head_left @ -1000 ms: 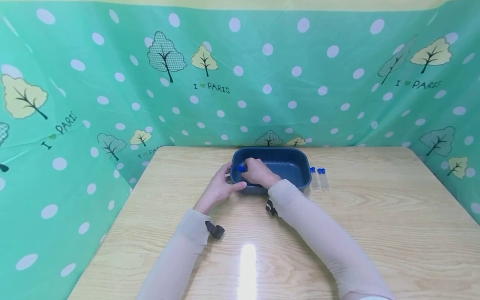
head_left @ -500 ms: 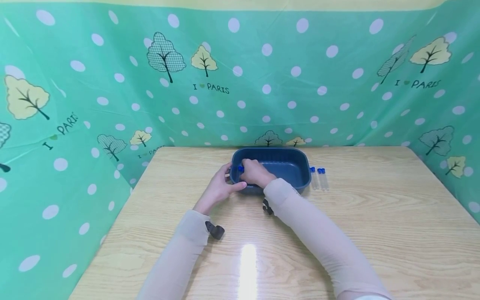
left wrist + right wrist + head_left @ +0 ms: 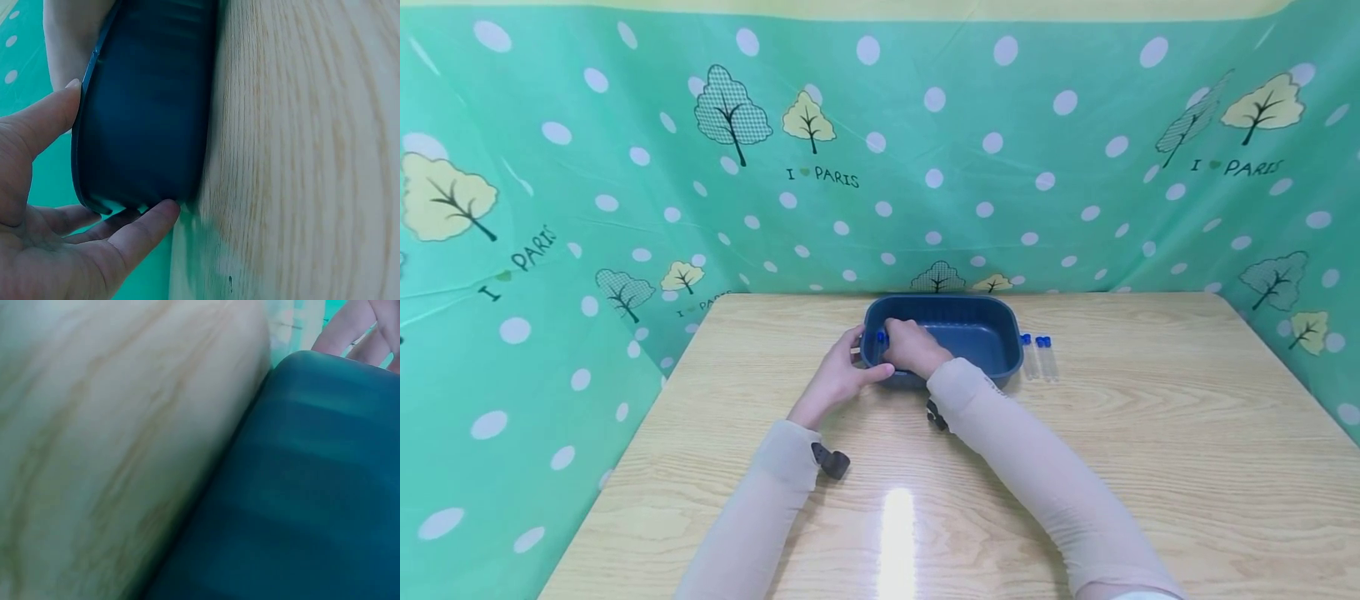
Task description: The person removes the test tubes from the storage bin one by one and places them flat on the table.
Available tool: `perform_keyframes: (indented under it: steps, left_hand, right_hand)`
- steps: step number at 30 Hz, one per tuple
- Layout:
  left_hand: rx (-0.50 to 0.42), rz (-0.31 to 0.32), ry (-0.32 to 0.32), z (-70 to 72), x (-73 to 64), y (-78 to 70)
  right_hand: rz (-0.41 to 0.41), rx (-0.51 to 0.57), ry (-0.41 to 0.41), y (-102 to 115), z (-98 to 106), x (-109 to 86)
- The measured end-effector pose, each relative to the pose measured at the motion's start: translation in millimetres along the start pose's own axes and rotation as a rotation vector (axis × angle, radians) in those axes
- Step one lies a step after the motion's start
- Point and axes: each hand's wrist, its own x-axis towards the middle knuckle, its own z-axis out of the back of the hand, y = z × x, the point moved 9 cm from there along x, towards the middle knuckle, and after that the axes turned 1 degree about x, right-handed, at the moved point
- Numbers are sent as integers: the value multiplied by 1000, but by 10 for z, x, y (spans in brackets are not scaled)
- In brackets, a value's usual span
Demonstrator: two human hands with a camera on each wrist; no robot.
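A dark blue plastic basin (image 3: 977,342) stands at the far side of the table. My left hand (image 3: 841,371) holds its near left corner, thumb on the front rim and fingers against the end wall; in the left wrist view, thumb and fingertips meet the basin's wall (image 3: 147,106). Inside the basin's left end, my right hand (image 3: 912,346) has its fingers curled down at a clear tube with a blue cap (image 3: 881,337). The cap shows just left of the knuckles; most of the tube is hidden. The right wrist view shows mainly the basin's outer wall (image 3: 312,487).
To the right of the basin lie several clear tubes with blue caps (image 3: 1043,342), side by side on the wooden table (image 3: 1150,433). A green dotted curtain (image 3: 925,208) hangs behind and at the sides.
My right hand has shifted slightly left and down inside the basin, covering more of the blue caps there. The left hand and the basin have stayed put.
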Motion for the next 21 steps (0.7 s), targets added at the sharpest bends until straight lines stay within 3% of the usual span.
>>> perform_keyframes:
  steps: [21]
  left_hand:
    - [14,6,0,-7,19,23]
  right_hand:
    - [0,6,0,-11,-3,1]
